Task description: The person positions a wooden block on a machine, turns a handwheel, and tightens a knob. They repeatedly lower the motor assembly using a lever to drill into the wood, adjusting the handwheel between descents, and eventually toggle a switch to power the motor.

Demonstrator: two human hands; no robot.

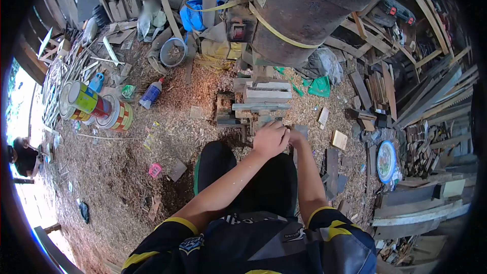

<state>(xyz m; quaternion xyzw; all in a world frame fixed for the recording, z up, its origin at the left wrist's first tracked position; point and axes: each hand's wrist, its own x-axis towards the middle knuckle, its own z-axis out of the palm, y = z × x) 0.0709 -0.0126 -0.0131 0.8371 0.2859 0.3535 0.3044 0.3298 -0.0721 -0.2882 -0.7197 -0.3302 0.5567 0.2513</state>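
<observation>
My left hand [270,138] is in front of my knees, fingers together and curled over something beneath it that I cannot make out. Close beside it on the right is my right hand [294,135], mostly tucked behind the other, its fingers hidden. Just beyond both hands is a low wood-and-metal work fixture [261,107], with a pale wooden block [269,94] lying on its far part. Past the fixture stands a large rusty drum [304,15] with a yellow strap around it.
Wood shavings cover the ground. To the left are paint cans [83,96], a bottle [151,94] and a grey bucket [173,52]. At right lie a small wood block [339,140], a round blue-rimmed tray [386,162] and stacked planks [421,208]. A person [25,157] is at far left.
</observation>
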